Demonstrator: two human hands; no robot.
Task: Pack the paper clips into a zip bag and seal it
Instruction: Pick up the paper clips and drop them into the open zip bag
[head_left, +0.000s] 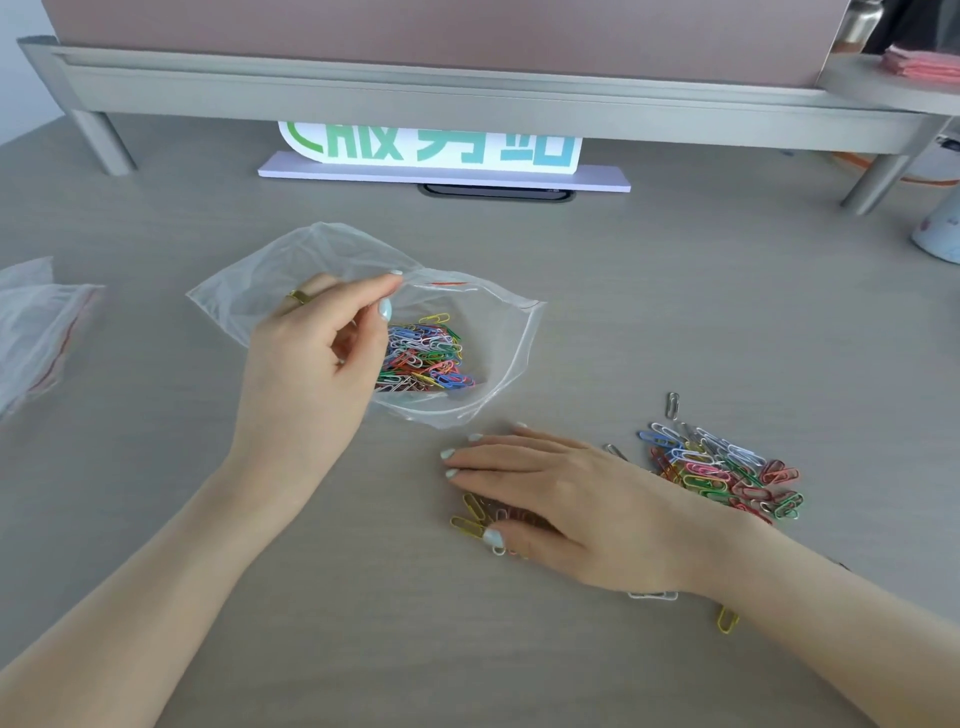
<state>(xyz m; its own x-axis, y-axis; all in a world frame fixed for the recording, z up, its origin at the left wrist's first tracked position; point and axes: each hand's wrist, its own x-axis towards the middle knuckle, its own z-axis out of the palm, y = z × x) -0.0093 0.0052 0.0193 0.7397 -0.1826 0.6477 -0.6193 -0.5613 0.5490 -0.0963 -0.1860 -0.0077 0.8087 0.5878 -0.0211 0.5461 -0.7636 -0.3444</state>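
A clear zip bag lies in the middle of the table with its mouth held open. My left hand pinches the upper lip of the bag between thumb and forefinger. A heap of coloured paper clips lies inside the bag. My right hand rests flat, palm down, over a few loose clips on the table just below the bag. A larger pile of coloured clips lies to the right of that hand. Stray clips lie near my right wrist.
More clear zip bags lie at the left table edge. A grey shelf riser spans the back, with a white sign under it. A pale cup stands at the right edge.
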